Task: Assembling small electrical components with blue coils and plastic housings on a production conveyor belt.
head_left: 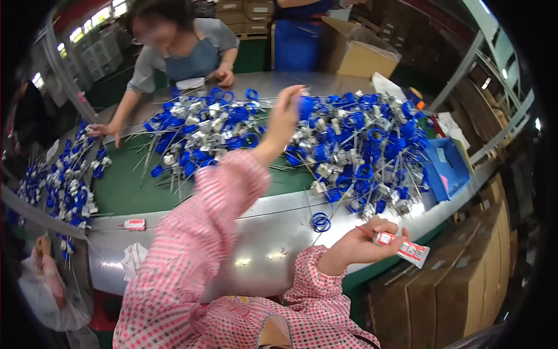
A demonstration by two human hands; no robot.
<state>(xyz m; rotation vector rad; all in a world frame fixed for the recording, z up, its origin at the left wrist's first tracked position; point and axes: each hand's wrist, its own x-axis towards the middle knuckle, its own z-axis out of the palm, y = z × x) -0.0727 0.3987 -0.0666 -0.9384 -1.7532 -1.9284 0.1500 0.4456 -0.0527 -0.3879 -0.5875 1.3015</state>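
Blue rings, pale blocks and thin stems make up the tangled left heap [55, 186], at the scene's far left. Just right of it, on the far side, a co-worker's hand [106, 130] spreads wide over the green surface [125, 195]; a reach from there could cross the wearer's own, since both work the same area. Nearer, a lying tube [134, 224], red and white, rests on the steel ledge [267, 232] beyond a crumpled paper [134, 260]; a sweeping left sleeve might knock either. Next comes the middle heap [203, 125], its stems crossing, so that pulling one part could drag others. The left hand [283, 119] extends far, fingers drawn narrow beside blue parts; blur prevents telling whether they grip one. Beyond its right side spreads the right heap [372, 139], similarly interlaced, where a hasty tug may bend stems. On the near ledge, loose rings [319, 222] lie just left of the right hand [369, 241] and could be brushed off by its forearm. That hand is closed around a held tube [414, 252]; too firm a squeeze might force out its contents. Farther right, the blue bin [450, 168] adjoins the heap, whose overhanging stems could snag on its wall.
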